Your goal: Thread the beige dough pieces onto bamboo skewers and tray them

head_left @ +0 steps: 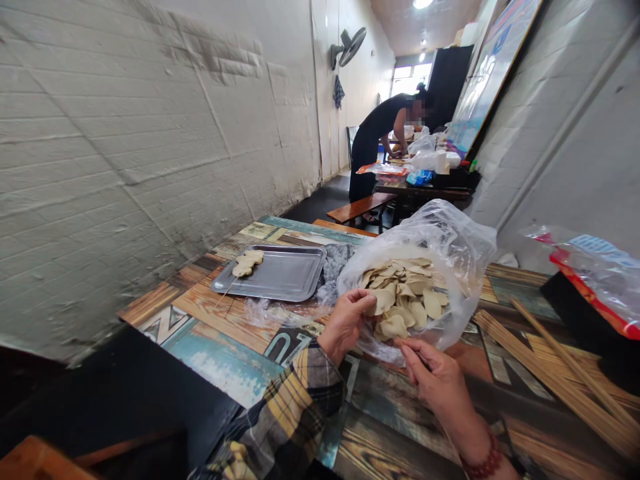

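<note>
The left hand [347,320] pinches the rim of a clear plastic bag [450,247] of pale dough slices [404,293]. The right hand [434,373] grips one slice [393,327] between its fingertips. A steel tray [285,277] lies nearby on the tabletop [220,347].

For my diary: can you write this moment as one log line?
left hand: at plastic bag rim | right hand: pinching flat slice | tray: one filled skewer
</note>
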{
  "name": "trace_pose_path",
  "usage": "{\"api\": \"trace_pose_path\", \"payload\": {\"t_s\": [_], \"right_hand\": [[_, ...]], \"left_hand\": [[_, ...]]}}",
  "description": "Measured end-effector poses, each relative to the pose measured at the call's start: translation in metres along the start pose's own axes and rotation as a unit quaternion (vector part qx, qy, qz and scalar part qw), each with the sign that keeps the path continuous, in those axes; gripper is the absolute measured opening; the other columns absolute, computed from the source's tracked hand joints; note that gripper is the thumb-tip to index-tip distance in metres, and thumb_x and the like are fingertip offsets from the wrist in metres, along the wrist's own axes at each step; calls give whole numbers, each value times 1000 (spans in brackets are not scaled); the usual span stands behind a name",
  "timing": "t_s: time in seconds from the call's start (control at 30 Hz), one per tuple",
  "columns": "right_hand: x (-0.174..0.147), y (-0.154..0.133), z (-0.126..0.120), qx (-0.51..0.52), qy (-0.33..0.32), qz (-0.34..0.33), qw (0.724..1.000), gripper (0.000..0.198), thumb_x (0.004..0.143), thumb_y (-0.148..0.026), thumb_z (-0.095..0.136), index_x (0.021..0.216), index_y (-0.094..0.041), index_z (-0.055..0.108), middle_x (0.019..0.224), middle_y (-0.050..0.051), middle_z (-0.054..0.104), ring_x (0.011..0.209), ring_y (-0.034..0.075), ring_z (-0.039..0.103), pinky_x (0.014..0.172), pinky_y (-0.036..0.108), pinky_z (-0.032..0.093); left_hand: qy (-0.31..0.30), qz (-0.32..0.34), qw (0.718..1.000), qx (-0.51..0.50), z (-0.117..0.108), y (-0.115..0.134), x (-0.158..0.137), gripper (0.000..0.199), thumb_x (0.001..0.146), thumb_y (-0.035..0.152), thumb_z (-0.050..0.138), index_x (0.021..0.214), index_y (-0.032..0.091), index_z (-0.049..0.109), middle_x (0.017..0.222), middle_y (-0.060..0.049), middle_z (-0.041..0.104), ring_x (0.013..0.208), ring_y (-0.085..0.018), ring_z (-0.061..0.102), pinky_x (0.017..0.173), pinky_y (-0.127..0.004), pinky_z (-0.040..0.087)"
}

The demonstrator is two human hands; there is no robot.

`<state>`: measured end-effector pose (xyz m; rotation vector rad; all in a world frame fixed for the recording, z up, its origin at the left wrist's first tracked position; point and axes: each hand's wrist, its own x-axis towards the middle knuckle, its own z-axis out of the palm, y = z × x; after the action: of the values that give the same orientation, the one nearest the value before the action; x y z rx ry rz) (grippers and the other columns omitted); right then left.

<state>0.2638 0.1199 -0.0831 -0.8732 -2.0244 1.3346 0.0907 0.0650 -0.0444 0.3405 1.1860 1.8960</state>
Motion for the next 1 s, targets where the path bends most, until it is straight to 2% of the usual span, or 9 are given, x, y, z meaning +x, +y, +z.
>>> {"api": "trace_pose_path", "payload": {"t_s": [0.37,0.53,0.73,1.0], "right_hand": [[0,4,-2,-2,-17,5,1000,42,83,-50,56,103,-19,76,46,-3,53,43,12,47,43,21,36],[1,8,-3,-15,-27,3,1000,43,86,-48,54,106,-17,75,46,-3,54,45,12,49,47,22,39],[0,6,-4,-6,-24,-16,1000,42,85,-48,54,104,-17,76,45,-2,55,42,12,49,45,22,40],[-1,4,-3,-3,-20,-9,1000,42,86,-48,54,104,-18,76,45,-2,54,40,11,46,40,21,36]], "left_hand": [[15,2,1000,-11,-2,0,2,35,48,30,85,67,14,60,64,3,55,60,-10,49,55,-26,48],[7,-7,1000,-18,-1,1,2,35,47,29,84,68,15,60,64,3,55,59,-10,50,56,-26,47],[-6,-11,1000,-24,1,4,-2,33,48,27,84,67,14,60,62,3,55,56,-10,50,56,-25,46],[-30,-7,1000,-4,0,-3,-1,30,53,28,82,68,14,61,63,2,57,55,-9,50,56,-23,40]]}}
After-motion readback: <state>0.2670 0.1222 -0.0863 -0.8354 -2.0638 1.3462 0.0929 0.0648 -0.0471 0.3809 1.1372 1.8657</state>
